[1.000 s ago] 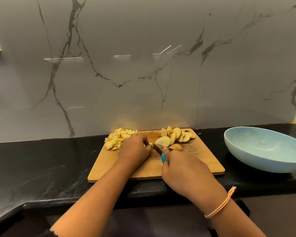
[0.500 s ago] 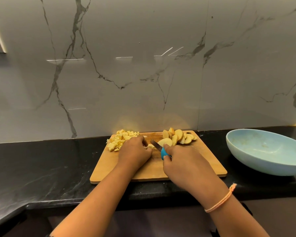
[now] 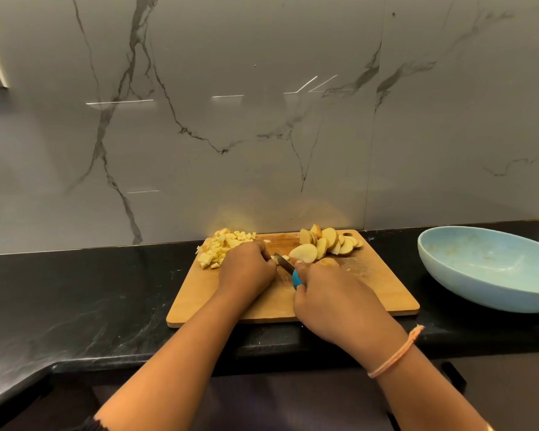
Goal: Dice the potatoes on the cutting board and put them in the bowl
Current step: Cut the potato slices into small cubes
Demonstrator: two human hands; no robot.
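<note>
Both forearms reach in over the counter (image 3: 75,293) edge. The left hand (image 3: 246,269) sits knuckles-up at mid-board, fingers curled down on a potato piece (image 3: 275,259) that is mostly hidden. The right hand (image 3: 330,301) grips the blue-handled knife (image 3: 285,265), blade angled left beside that piece. On the cutting board (image 3: 371,293), potato slices (image 3: 327,244) lie far right and the diced pile (image 3: 221,245) far left. The bowl (image 3: 479,284) stands apart, to the right.

**Site: home kitchen, food-preparation counter.**
I stand at a black stone counter (image 3: 91,290) backed by a grey, marble-veined wall panel (image 3: 262,119). On it lies a wooden cutting board (image 3: 371,287) carrying potato slices (image 3: 324,244) and diced potato (image 3: 221,244), with a pale blue bowl (image 3: 479,290) to its right. My right hand (image 3: 333,303) grips a blue-handled knife (image 3: 285,263).
</note>
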